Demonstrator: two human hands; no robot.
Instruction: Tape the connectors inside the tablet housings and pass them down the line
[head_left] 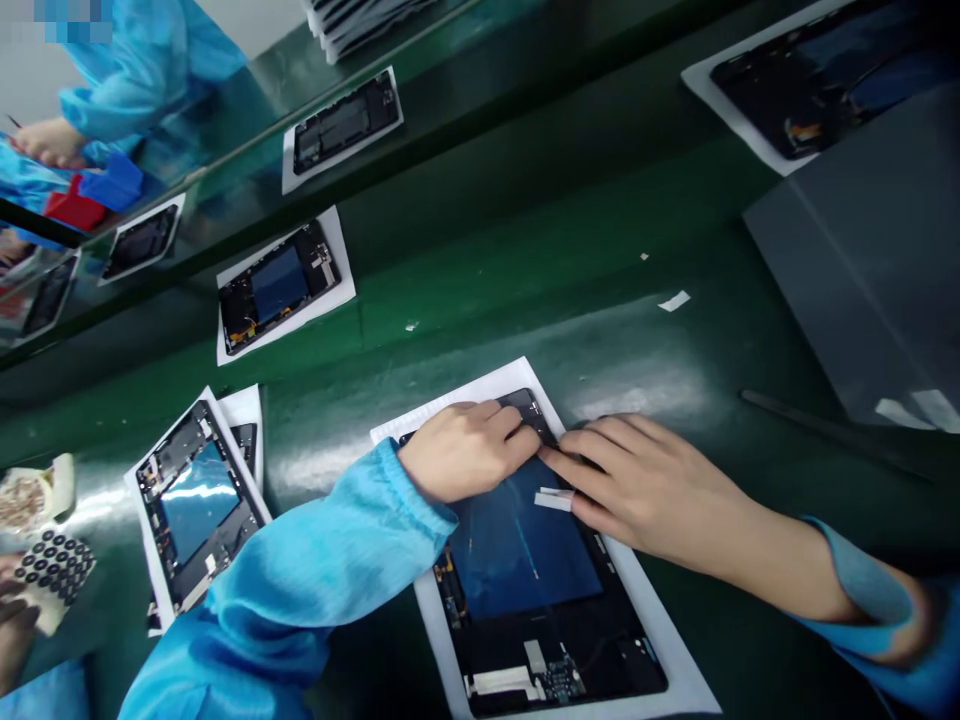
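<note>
An opened tablet housing (517, 550) with a blue inner panel lies on a white paper sheet (660, 640) in front of me. My left hand (465, 452), in a blue sleeve, rests curled on the dark upper end of the housing. My right hand (630, 480) comes in from the right, its fingertips on the same end and touching my left fingers. Just below them sits a small white tape strip (553, 499). Whatever lies under my fingertips is hidden.
Several more opened tablets, such as one (196, 503) at left and one (281, 287) beyond, lie on white sheets along a green conveyor belt (525, 270). A sheet of black rings (54, 578) and another person's hand (11, 625) are at far left. A grey panel (862, 270) stands at right.
</note>
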